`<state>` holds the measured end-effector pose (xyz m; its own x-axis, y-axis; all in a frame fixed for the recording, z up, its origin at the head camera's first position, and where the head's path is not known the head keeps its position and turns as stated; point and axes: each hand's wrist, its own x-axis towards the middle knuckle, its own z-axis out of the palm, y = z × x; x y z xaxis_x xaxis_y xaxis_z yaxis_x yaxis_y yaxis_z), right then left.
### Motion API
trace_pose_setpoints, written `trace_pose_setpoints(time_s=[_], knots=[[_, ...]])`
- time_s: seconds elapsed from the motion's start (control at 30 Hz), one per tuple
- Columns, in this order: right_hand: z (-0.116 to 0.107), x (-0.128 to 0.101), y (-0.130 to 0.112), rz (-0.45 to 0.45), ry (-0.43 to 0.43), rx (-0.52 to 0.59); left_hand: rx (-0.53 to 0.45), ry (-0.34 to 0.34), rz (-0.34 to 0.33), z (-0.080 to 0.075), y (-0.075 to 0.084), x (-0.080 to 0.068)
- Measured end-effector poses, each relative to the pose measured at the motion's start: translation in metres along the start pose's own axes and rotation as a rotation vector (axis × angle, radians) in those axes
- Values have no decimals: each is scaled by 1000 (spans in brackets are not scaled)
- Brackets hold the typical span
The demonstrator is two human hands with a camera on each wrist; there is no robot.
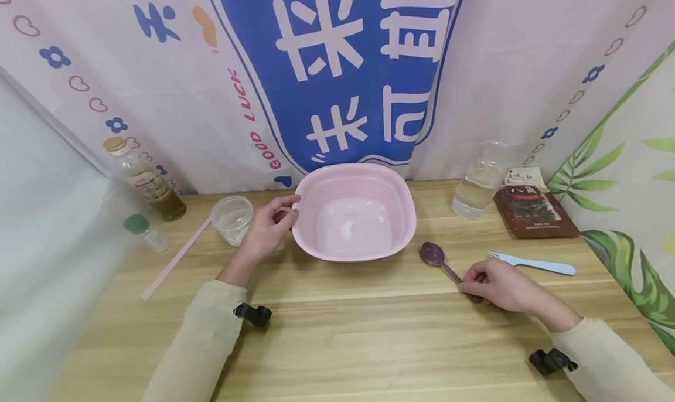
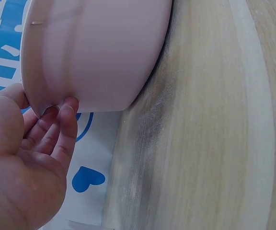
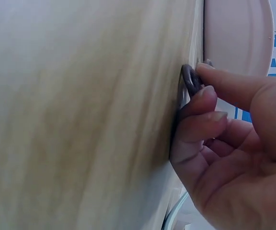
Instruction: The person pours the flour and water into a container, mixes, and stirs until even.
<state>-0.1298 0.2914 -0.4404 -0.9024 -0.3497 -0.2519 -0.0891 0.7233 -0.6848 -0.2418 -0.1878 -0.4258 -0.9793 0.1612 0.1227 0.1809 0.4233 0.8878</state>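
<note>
A pink basin (image 1: pixel 407 210) stands at the middle of the wooden table (image 1: pixel 343 337), with a little white stuff on its bottom. My left hand (image 1: pixel 287 211) grips its left rim, thumb on top and fingers under the lip. The left wrist view shows the hand (image 2: pixel 44 108) against the basin's outer wall (image 2: pixel 99 52). A dark spoon (image 1: pixel 433 254) lies right of the basin. My right hand (image 1: pixel 471 282) pinches its handle against the table. In the right wrist view the right hand (image 3: pixel 202 81) curls round the spoon (image 3: pixel 190 79), with the basin (image 3: pixel 236 33) behind it.
A glass of water (image 1: pixel 479 182) and a brown packet (image 1: pixel 532 210) stand at the back right. A pale blue fork (image 1: pixel 532 264) lies near my right hand. Left of the basin are a small plastic cup (image 1: pixel 232 217), a pink stick (image 1: pixel 174 260) and two bottles (image 1: pixel 145 179).
</note>
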Motion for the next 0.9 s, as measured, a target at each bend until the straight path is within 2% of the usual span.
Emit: trace_pose_setpoints(time_s=[0.3, 0.57, 0.9], knots=[[-2, 0, 2, 31, -26, 49, -6, 1, 0, 0, 0, 0], [-6, -2, 3, -25, 25, 66, 2, -3, 6, 0, 0, -1], [-25, 0, -20, -11, 67, 291, -3, -6, 5, 0, 0, 0]])
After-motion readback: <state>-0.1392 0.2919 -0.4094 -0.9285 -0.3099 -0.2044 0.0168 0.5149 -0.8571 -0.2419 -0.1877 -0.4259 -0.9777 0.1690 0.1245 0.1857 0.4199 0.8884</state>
